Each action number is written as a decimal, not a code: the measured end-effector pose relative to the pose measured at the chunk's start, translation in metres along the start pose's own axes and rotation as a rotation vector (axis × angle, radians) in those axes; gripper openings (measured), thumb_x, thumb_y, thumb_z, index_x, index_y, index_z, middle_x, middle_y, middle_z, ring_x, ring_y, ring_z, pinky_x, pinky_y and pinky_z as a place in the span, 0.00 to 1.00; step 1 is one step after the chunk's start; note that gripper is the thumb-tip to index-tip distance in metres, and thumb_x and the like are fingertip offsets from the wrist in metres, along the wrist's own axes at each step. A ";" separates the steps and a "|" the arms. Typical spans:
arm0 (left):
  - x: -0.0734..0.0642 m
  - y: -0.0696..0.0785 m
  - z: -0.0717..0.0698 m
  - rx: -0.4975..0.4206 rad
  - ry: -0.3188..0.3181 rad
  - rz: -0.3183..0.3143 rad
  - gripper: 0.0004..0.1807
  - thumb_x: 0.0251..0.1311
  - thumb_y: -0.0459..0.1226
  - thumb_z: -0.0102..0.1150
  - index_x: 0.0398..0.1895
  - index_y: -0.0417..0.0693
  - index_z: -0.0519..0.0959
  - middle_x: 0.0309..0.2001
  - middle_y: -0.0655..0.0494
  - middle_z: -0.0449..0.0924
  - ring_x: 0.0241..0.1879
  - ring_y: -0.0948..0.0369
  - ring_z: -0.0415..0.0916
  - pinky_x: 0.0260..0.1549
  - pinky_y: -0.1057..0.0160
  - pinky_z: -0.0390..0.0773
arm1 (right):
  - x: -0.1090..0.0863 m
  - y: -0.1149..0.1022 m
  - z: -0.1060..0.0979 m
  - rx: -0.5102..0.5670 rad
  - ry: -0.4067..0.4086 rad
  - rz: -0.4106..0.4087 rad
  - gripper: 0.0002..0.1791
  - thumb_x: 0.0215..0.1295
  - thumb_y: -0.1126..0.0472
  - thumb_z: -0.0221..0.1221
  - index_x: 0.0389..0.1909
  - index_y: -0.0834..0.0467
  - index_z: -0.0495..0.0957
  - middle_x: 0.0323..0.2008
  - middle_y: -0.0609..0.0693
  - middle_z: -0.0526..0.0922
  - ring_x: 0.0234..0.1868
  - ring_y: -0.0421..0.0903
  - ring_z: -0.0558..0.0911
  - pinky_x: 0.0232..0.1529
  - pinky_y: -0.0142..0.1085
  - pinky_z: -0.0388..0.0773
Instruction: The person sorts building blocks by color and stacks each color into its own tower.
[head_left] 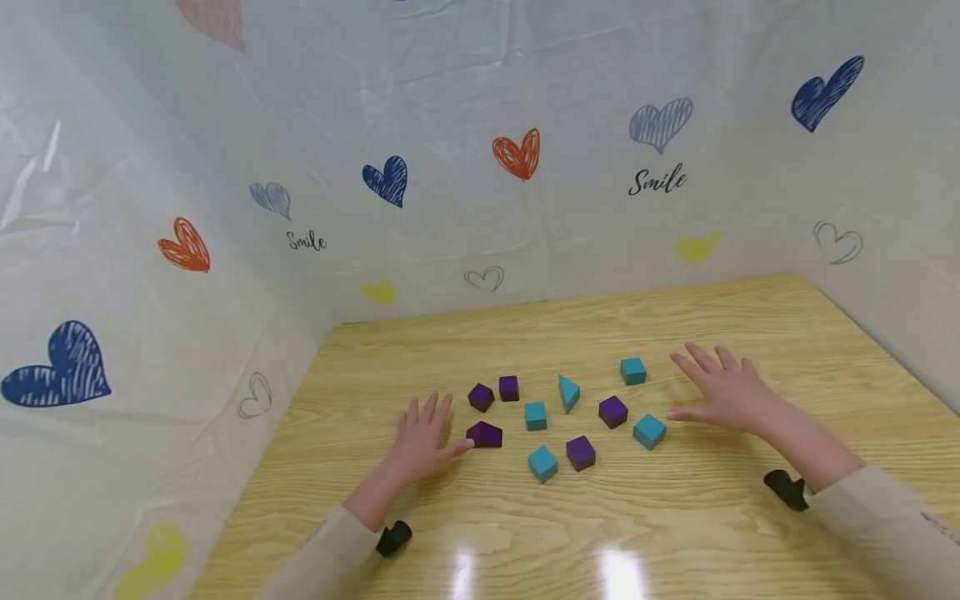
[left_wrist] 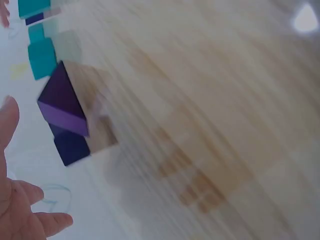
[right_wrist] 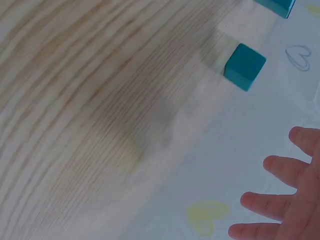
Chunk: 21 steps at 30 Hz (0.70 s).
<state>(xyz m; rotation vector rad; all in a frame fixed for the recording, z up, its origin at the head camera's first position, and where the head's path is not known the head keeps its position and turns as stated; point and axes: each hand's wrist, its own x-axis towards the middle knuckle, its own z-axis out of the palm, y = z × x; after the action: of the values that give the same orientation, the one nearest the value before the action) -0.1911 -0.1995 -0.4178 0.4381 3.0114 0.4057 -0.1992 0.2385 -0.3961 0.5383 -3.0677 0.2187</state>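
With its fingers spread, my left hand (head_left: 422, 442) is over the table's left part, its thumb tip right at the purple triangular block (head_left: 486, 435). The same block (left_wrist: 62, 92) shows in the left wrist view, apart from the fingers. On the other side my right hand (head_left: 731, 396) has its fingers stretched out and holds nothing. Its thumb points at a teal cube (head_left: 649, 431), and another teal cube (head_left: 633, 371) lies left of its fingertips. Between the hands are a teal triangular block (head_left: 569, 393), a purple cube (head_left: 613, 412) and a teal cube (head_left: 536, 416).
Nearer the front lie a teal cube (head_left: 543, 463) and a purple cube (head_left: 581, 452). Two more purple cubes (head_left: 509, 388) sit side by side behind the purple triangular block. The wooden table (head_left: 600, 517) meets a white sheet (head_left: 435, 242) printed with hearts at its back and sides.
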 end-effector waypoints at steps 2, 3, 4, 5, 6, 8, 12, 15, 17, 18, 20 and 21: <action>0.003 0.007 0.001 -0.020 0.007 0.022 0.46 0.57 0.59 0.52 0.71 0.44 0.49 0.69 0.38 0.47 0.66 0.34 0.40 0.61 0.37 0.44 | 0.005 -0.010 -0.001 0.030 -0.003 -0.021 0.51 0.51 0.31 0.56 0.66 0.63 0.56 0.66 0.68 0.53 0.61 0.77 0.51 0.53 0.71 0.49; 0.004 0.011 0.001 -0.028 0.014 0.038 0.46 0.57 0.58 0.52 0.71 0.44 0.49 0.69 0.38 0.48 0.66 0.34 0.42 0.61 0.37 0.45 | 0.008 -0.015 -0.002 0.046 -0.002 -0.034 0.51 0.51 0.32 0.56 0.66 0.63 0.56 0.66 0.68 0.53 0.61 0.77 0.51 0.53 0.71 0.48; 0.006 0.015 0.002 -0.032 0.022 0.053 0.46 0.57 0.58 0.53 0.71 0.44 0.49 0.69 0.39 0.50 0.66 0.35 0.43 0.61 0.38 0.46 | 0.010 -0.021 -0.002 0.056 -0.004 -0.045 0.51 0.51 0.32 0.56 0.67 0.63 0.56 0.66 0.68 0.53 0.62 0.76 0.51 0.54 0.70 0.48; 0.008 0.020 0.002 -0.034 0.031 0.065 0.46 0.56 0.58 0.53 0.71 0.44 0.49 0.68 0.39 0.51 0.66 0.36 0.45 0.61 0.39 0.47 | 0.013 -0.027 -0.003 0.062 -0.002 -0.058 0.50 0.52 0.32 0.56 0.67 0.63 0.56 0.66 0.68 0.53 0.62 0.76 0.51 0.54 0.70 0.48; 0.010 0.024 0.003 -0.041 0.041 0.078 0.46 0.56 0.58 0.54 0.70 0.43 0.50 0.68 0.40 0.52 0.65 0.37 0.47 0.61 0.39 0.48 | 0.016 -0.032 -0.003 0.069 0.000 -0.071 0.50 0.52 0.33 0.56 0.67 0.62 0.56 0.66 0.67 0.53 0.62 0.75 0.52 0.55 0.70 0.48; 0.014 0.032 0.004 -0.057 0.059 0.094 0.45 0.55 0.57 0.55 0.70 0.43 0.52 0.67 0.41 0.56 0.64 0.38 0.51 0.61 0.40 0.50 | 0.021 -0.043 -0.003 0.082 0.009 -0.097 0.49 0.53 0.34 0.56 0.67 0.62 0.56 0.66 0.67 0.54 0.62 0.75 0.53 0.55 0.69 0.49; 0.021 0.048 0.006 -0.116 0.068 0.090 0.44 0.55 0.54 0.58 0.69 0.43 0.55 0.64 0.41 0.60 0.62 0.41 0.54 0.60 0.41 0.51 | 0.034 -0.063 -0.003 0.080 0.032 -0.161 0.47 0.53 0.35 0.57 0.66 0.62 0.58 0.64 0.66 0.59 0.60 0.73 0.59 0.55 0.66 0.55; 0.028 0.055 0.009 -0.136 0.064 0.097 0.42 0.55 0.52 0.59 0.68 0.43 0.56 0.62 0.41 0.64 0.62 0.42 0.56 0.61 0.42 0.52 | 0.043 -0.077 -0.001 0.078 0.029 -0.208 0.47 0.52 0.36 0.58 0.66 0.62 0.59 0.63 0.65 0.63 0.57 0.71 0.64 0.53 0.62 0.61; 0.032 0.059 0.011 -0.158 0.058 0.107 0.41 0.55 0.51 0.60 0.67 0.43 0.58 0.61 0.42 0.66 0.62 0.43 0.57 0.61 0.42 0.51 | 0.048 -0.086 0.001 0.087 0.013 -0.228 0.47 0.51 0.37 0.60 0.66 0.62 0.60 0.62 0.63 0.64 0.56 0.69 0.66 0.51 0.59 0.65; 0.034 0.061 0.013 -0.166 0.056 0.111 0.40 0.55 0.50 0.60 0.67 0.42 0.58 0.61 0.42 0.66 0.62 0.43 0.58 0.61 0.42 0.52 | 0.051 -0.091 0.002 0.099 0.003 -0.234 0.47 0.51 0.37 0.61 0.65 0.61 0.60 0.62 0.63 0.65 0.55 0.68 0.67 0.50 0.59 0.66; 0.038 0.065 0.014 -0.193 0.052 0.104 0.39 0.55 0.48 0.61 0.66 0.41 0.60 0.60 0.43 0.68 0.61 0.44 0.60 0.61 0.44 0.54 | 0.056 -0.099 0.004 0.121 -0.020 -0.238 0.45 0.51 0.40 0.63 0.65 0.62 0.62 0.61 0.62 0.67 0.54 0.65 0.68 0.50 0.57 0.67; 0.039 0.067 0.015 -0.209 0.051 0.093 0.38 0.55 0.47 0.62 0.66 0.41 0.60 0.59 0.43 0.69 0.61 0.45 0.61 0.60 0.45 0.56 | 0.058 -0.103 0.005 0.127 -0.031 -0.242 0.44 0.51 0.42 0.63 0.64 0.62 0.63 0.60 0.61 0.68 0.54 0.64 0.69 0.50 0.56 0.68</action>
<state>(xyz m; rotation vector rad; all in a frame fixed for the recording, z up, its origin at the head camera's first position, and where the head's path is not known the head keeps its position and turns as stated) -0.2089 -0.1221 -0.4150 0.5583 2.9606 0.7408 -0.2188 0.1219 -0.3849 0.9183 -2.9939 0.4031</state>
